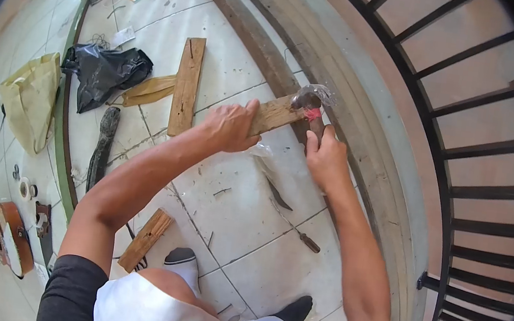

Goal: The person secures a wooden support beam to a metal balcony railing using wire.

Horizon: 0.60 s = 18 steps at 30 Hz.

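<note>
A short wooden board slants up to the right, its left end in the grip of my left hand. My right hand is wrapped round the handle of a hammer, just below a band of red material. The hammer's head lies at the board's right end, with clear plastic around it; the exact contact there is hard to make out. Below my left hand, more clear plastic shows near the board.
A longer board with nails, a black bag and a yellowish bag lie left. A screwdriver, a curved blade and a wood piece are on the tiles. A black railing stands right.
</note>
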Motion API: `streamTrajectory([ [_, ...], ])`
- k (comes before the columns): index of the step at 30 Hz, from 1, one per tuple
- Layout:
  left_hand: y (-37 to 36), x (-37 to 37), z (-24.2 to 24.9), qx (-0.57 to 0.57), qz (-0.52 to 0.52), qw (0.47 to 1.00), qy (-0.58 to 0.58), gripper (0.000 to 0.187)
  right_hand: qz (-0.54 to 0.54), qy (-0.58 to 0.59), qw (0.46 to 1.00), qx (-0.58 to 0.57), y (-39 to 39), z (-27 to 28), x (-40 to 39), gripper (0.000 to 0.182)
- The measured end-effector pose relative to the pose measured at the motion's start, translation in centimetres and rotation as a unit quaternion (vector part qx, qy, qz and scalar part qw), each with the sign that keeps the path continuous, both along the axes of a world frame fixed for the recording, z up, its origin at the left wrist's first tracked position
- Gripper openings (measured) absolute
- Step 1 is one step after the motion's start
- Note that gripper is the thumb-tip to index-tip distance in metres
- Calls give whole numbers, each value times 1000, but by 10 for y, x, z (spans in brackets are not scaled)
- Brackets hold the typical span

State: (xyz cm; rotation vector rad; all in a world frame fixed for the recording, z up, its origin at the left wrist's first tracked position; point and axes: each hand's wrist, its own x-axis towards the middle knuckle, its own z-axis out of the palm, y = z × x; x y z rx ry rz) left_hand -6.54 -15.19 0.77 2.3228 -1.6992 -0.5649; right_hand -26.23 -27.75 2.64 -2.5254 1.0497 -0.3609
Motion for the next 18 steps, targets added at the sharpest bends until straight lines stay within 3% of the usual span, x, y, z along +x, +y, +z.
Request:
streamTrajectory([
  [3, 0, 1, -7, -42, -5, 999, -19, 59, -10, -15, 1000, -20, -15, 35, 6, 35],
  [8, 0, 2, 0, 9, -13, 1000, 2, 62, -42, -104, 993, -22, 15, 22, 5, 35],
  [9, -1, 3, -2, 12, -17, 1000, 6, 63, 16, -2, 1000, 3, 8, 8, 4, 33],
  [13, -3, 3, -7, -41, -17, 998, -37, 64, -15, -12, 1000, 11, 6, 13, 0, 34],
  [18, -3, 4, 2, -6, -19, 1000, -7, 63, -12, -4, 999, 40, -1, 5, -3, 34],
])
